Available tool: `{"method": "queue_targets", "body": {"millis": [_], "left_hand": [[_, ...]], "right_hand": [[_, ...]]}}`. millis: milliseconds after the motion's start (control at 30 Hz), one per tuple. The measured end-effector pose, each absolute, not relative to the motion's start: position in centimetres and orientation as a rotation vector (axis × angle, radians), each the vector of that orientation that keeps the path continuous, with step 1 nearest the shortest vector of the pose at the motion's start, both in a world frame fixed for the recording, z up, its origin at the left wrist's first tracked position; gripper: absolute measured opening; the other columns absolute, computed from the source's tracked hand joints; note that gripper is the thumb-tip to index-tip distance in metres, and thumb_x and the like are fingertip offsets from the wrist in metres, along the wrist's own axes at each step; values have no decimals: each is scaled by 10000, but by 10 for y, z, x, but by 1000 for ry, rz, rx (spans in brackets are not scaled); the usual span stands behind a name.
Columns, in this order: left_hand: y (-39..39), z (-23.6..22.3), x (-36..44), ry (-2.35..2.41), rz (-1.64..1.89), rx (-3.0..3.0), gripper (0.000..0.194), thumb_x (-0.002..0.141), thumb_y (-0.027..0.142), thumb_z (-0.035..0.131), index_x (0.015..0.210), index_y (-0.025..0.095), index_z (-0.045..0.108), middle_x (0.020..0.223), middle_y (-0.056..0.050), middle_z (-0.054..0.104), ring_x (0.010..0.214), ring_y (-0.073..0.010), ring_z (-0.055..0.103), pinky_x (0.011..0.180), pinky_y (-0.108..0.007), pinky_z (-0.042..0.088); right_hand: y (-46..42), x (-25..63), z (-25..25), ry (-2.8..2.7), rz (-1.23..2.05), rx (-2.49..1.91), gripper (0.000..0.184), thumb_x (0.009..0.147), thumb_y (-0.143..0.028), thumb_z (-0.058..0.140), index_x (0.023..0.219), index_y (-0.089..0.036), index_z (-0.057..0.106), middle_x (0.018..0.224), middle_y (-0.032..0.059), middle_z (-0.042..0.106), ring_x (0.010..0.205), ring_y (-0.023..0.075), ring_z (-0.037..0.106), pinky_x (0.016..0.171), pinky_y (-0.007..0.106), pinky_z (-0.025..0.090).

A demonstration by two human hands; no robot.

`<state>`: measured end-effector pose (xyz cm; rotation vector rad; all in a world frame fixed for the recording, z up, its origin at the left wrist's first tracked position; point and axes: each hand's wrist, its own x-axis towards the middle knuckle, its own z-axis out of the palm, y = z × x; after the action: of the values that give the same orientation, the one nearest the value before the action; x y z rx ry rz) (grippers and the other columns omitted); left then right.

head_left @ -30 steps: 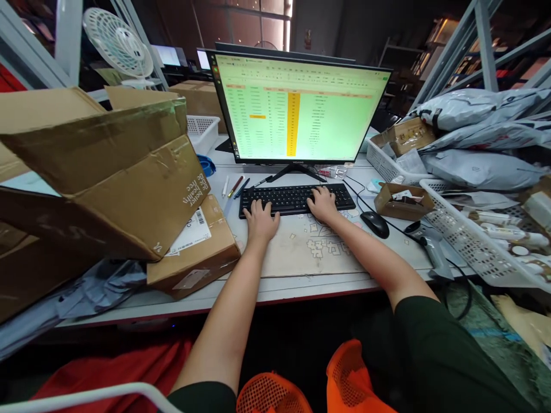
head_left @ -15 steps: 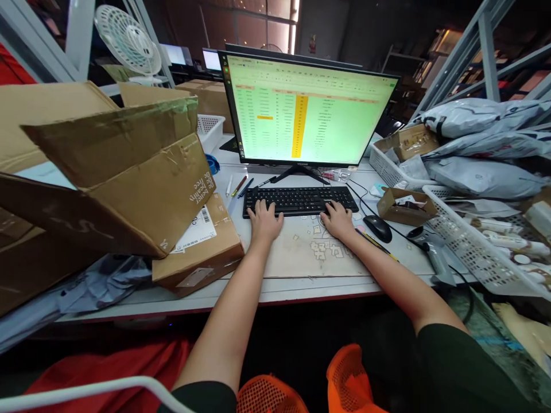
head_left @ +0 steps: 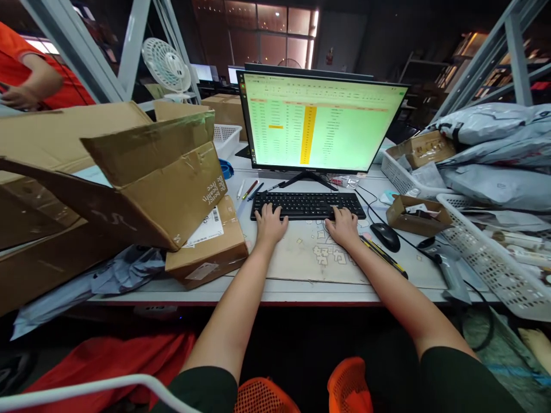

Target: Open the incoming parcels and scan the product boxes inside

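A black keyboard (head_left: 307,204) lies on the white desk (head_left: 275,289) in front of a monitor (head_left: 321,123) showing a green spreadsheet with a yellow column. My left hand (head_left: 270,222) rests on the keyboard's left end, fingers spread on the keys. My right hand (head_left: 343,223) rests on its right end, fingers also spread on the keys. Neither hand holds anything. A worn brown desk mat (head_left: 310,258) lies under both wrists. A black mouse (head_left: 385,236) sits just right of my right hand, and a yellow and black utility knife (head_left: 383,257) lies beside my right forearm.
Large open cardboard boxes (head_left: 142,172) crowd the left, with a labelled parcel (head_left: 210,244) under them. White baskets (head_left: 495,258), grey mailer bags (head_left: 495,149), a small open box (head_left: 417,212) and a barcode scanner (head_left: 447,269) fill the right. Pens (head_left: 252,189) lie left of the keyboard. A person in orange (head_left: 30,74) stands far left.
My right hand slid from the keyboard's middle to its right end. The view shifted, bringing the person in orange into sight at far left.
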<state>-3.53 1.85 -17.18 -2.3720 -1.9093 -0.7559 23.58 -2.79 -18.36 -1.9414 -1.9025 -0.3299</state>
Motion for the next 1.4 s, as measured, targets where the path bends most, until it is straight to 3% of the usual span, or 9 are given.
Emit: {"method": "queue_targets", "body": {"millis": [267,667,767,867,967,1067,1167,1267,1400], "left_hand": [[17,-171,-33,-1902,-751,-2359,526,1018,397,500,1457,141,640,1592,-230,485,1533,-409,375,1257,-686,283],[7,-164,-25,-1854,-818,-2422,514,1001,322,525,1459,104,614,1593,-231,490,1548,-382,370,1276,-618,297],[-28,-132,-23,-1512,-833,-2647,455,987,247,512,1405,142,661,1620,-170,488,1584,-340,343,1307,-548,279],[-70,-68,-57,-1168,-1025,-2631,430,1013,389,539,1402,252,659,1637,-71,480,1616,-342,291,1344,-581,193],[-108,4,-132,-1418,-1405,-2066,525,928,521,701,1408,327,616,1607,0,479,1657,-378,133,1364,-615,127],[-126,50,-204,-1624,-1709,-1535,721,797,482,876,1409,243,577,1650,-33,401,1666,-360,-15,1381,-608,1],[-119,62,-232,-1742,-1792,-1559,615,757,421,929,1247,196,633,1650,-44,402,1650,-372,14,1358,-672,-75],[-101,58,-232,-1770,-1792,-1650,401,756,366,931,1017,222,662,1619,-29,428,1647,-369,34,1384,-614,-69],[-98,54,-239,-1596,-1868,-1595,417,792,442,899,934,179,607,1594,-51,419,1613,-362,145,1377,-611,-37]], "right_hand": [[-29,237,-181,-1864,-267,-1978,530,1034,-429,498,1441,-123,647,1697,211,325,1584,415,194,1235,654,231],[-23,247,-185,-1808,-193,-1889,662,986,-436,491,1552,-94,506,1652,236,394,1567,410,233,1232,654,253],[-21,251,-190,-1810,-189,-1882,671,986,-453,467,1531,-64,506,1624,260,413,1550,428,243,1216,666,273],[-18,254,-195,-1806,-187,-1848,671,977,-458,455,1509,-53,515,1594,280,432,1527,443,272,1193,686,294],[-15,254,-198,-1797,-184,-1801,673,958,-465,454,1490,-59,531,1572,286,453,1515,449,287,1177,703,300],[-15,251,-198,-1791,-188,-1789,683,951,-471,438,1480,-50,540,1570,287,458,1510,451,291,1179,702,293],[-21,246,-195,-1810,-193,-1797,667,955,-450,438,1467,-39,556,1566,287,466,1504,447,304,1180,685,302],[-30,240,-185,-1845,-203,-1800,627,963,-399,435,1438,-18,583,1572,283,469,1522,436,293,1207,661,282],[-47,232,-156,-1908,-170,-1691,575,961,-348,445,1412,-33,612,1601,256,460,1561,404,270,1255,643,213]]}}
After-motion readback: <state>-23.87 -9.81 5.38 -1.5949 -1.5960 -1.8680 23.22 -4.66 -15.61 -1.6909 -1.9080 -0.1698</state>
